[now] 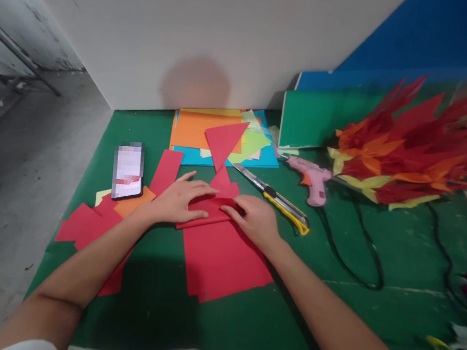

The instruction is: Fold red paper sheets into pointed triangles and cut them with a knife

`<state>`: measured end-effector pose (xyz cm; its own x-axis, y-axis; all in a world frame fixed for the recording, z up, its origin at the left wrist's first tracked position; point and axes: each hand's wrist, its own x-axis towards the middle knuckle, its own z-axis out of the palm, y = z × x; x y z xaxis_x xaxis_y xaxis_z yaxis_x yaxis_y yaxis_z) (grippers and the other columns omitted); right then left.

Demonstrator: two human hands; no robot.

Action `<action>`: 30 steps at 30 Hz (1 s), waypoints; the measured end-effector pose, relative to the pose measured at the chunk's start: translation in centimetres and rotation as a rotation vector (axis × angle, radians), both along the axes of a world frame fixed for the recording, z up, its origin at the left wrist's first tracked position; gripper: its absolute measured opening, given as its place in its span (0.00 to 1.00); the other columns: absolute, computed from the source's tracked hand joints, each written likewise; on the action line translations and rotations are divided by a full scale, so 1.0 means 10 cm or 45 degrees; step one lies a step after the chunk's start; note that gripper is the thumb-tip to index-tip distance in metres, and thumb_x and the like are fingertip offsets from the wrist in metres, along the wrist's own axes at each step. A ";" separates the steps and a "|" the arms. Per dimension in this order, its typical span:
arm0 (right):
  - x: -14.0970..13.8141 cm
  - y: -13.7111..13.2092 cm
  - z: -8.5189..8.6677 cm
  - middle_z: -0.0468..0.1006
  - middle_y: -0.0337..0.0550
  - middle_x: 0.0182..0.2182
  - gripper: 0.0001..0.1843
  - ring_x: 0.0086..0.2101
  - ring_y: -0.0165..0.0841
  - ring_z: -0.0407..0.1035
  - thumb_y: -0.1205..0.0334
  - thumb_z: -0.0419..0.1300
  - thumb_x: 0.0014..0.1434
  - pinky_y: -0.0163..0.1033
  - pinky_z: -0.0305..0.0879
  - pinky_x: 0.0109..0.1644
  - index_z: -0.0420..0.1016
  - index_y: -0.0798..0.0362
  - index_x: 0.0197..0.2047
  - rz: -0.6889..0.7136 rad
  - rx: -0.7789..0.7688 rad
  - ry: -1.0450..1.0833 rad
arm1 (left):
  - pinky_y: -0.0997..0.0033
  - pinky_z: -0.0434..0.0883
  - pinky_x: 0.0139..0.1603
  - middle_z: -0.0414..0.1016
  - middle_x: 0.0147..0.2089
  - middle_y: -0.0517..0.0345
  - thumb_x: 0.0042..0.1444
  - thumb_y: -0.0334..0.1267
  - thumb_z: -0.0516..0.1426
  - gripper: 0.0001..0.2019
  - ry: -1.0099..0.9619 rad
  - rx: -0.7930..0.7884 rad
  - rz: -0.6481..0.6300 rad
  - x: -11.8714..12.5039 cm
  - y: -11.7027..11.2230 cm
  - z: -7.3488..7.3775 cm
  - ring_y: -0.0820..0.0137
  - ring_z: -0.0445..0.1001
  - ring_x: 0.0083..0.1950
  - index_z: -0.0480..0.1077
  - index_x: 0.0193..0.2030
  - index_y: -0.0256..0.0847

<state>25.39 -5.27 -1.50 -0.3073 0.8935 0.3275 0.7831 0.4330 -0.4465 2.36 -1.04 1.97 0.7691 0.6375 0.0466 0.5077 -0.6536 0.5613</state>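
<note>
A folded piece of red paper (210,211) lies in front of me on top of larger red sheets (227,265). My left hand (181,199) rests on its left end, fingers stretched and thumb apart. At the other end, my right hand (254,217) pinches the paper's edge between thumb and curled fingers. Just beyond the hands are a small red paper piece (223,179) and a red triangle (224,142). To the right lies a box cutter (275,197) with a yellow handle, its blade pointing up and left.
A phone (128,172) and red scraps (94,224) lie left on the green table (148,307). Coloured sheets (196,132) are stacked at the back by a white board (243,42). Right are a pink glue gun (315,183), its black cable (332,254) and a paper flame decoration (411,150).
</note>
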 end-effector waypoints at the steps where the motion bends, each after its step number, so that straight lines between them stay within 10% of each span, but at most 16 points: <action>1: 0.00 0.00 0.00 0.68 0.40 0.20 0.24 0.25 0.32 0.62 0.45 0.52 0.64 0.37 0.52 0.30 0.64 0.52 0.23 -0.005 -0.001 0.001 | 0.43 0.43 0.70 0.71 0.56 0.51 0.61 0.47 0.55 0.22 0.014 0.069 -0.022 0.02 -0.01 -0.02 0.61 0.69 0.59 0.65 0.60 0.44; 30: 0.05 0.01 0.00 0.69 0.39 0.20 0.17 0.23 0.32 0.62 0.50 0.54 0.64 0.37 0.51 0.29 0.66 0.52 0.27 -0.068 -0.069 0.025 | 0.50 0.54 0.68 0.71 0.54 0.50 0.65 0.27 0.44 0.20 0.128 0.381 -0.168 0.05 0.02 -0.17 0.68 0.69 0.58 0.70 0.55 0.45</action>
<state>25.85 -5.12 -1.47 -0.2523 0.9252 0.2835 0.7953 0.3652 -0.4839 2.81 -0.82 0.23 0.8541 0.5019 0.1366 0.4510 -0.8454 0.2861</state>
